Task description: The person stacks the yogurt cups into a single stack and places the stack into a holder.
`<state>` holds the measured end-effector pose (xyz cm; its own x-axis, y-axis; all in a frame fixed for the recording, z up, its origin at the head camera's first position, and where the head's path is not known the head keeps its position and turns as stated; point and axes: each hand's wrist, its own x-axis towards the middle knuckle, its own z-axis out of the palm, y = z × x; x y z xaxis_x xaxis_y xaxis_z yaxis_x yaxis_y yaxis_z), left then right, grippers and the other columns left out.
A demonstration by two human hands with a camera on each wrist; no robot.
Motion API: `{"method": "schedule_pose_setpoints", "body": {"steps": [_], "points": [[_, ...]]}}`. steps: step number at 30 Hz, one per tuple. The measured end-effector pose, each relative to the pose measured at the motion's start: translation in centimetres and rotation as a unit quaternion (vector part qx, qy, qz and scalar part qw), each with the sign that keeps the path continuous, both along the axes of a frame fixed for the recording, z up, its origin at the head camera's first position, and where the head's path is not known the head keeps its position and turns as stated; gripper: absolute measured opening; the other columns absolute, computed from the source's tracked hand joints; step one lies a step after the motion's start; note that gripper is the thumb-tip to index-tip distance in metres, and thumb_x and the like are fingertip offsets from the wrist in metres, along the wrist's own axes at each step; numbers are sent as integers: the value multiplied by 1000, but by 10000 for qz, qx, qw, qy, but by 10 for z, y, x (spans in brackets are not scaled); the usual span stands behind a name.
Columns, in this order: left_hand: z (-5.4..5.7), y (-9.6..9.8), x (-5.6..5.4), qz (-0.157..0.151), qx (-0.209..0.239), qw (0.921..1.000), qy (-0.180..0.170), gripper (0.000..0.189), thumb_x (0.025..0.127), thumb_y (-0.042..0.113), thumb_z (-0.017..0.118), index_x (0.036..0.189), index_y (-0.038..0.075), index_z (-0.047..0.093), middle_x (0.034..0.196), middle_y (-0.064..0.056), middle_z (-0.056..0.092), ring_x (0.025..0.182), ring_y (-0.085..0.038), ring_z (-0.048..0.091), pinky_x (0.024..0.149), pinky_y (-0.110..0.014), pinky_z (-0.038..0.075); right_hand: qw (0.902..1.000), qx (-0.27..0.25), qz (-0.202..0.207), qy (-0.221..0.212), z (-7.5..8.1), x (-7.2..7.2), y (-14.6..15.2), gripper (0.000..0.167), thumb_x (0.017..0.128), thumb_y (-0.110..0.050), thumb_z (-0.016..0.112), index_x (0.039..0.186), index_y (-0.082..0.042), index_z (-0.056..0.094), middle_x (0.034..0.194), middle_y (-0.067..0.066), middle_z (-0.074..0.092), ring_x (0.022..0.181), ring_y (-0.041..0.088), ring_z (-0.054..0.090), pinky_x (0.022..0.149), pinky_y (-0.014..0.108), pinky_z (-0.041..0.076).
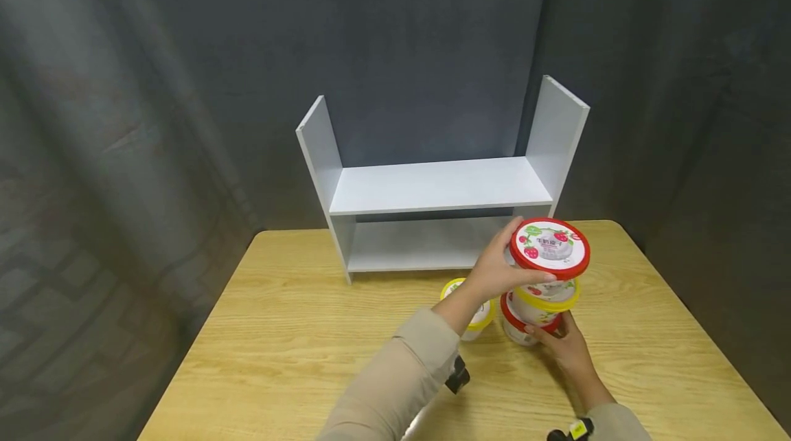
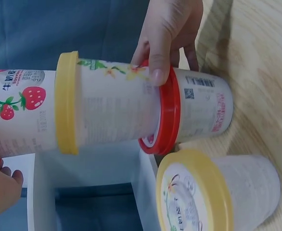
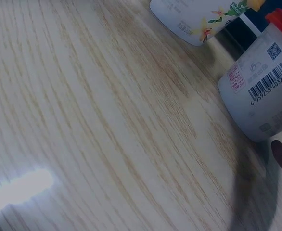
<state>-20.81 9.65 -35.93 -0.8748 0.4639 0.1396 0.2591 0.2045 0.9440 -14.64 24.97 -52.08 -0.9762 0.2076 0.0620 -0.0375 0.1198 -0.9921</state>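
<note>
Three ice cream tubs stand stacked near the table's right side. My left hand (image 1: 499, 268) grips the top tub (image 1: 551, 246), which has a red lid, with thumb and fingers round it just below the rim. Beneath it sits a yellow-lidded tub (image 2: 117, 103). The bottom tub (image 2: 201, 103), red-lidded, stands on the table. My right hand (image 1: 570, 352) holds the bottom tub at its lid, its thumb (image 2: 159, 60) along the red rim and the other fingers partly hidden behind. Left of the stack, another yellow-lidded tub (image 1: 480, 317) stands upright, partly covered by my left wrist.
A white two-tier shelf (image 1: 441, 187) with upright side panels stands at the back of the wooden table (image 1: 278, 345). Its right end is close behind the stack. Dark grey curtains (image 1: 432, 49) hang behind and at both sides.
</note>
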Motion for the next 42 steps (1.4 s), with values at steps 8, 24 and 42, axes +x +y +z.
{"method": "schedule_pose_setpoints", "body": {"steps": [8,24,42], "points": [[-2,9,3,-46,40,10000,29,87,63,26,77,134,29,27,130,14,33,112,-5,35,87,-30,38,9997,-56,-74,-205,6,2,-2,58,78,-12,64,123,-25,31,101,-19,42,90,-8,43,72,9,39],[-3,18,2,-52,-9,10000,58,86,62,26,77,133,31,28,128,13,35,109,-4,37,84,-28,40,9987,200,10,-466,5,1,2,68,79,-18,64,132,-14,22,118,6,36,92,-7,40,73,9,38],[-3,8,3,67,-446,9989,152,91,62,32,77,135,34,23,136,14,25,121,-10,28,91,-42,35,9990,399,-36,-175,3,2,5,63,79,-15,63,130,-16,26,114,2,37,91,-8,40,72,9,38]]}}
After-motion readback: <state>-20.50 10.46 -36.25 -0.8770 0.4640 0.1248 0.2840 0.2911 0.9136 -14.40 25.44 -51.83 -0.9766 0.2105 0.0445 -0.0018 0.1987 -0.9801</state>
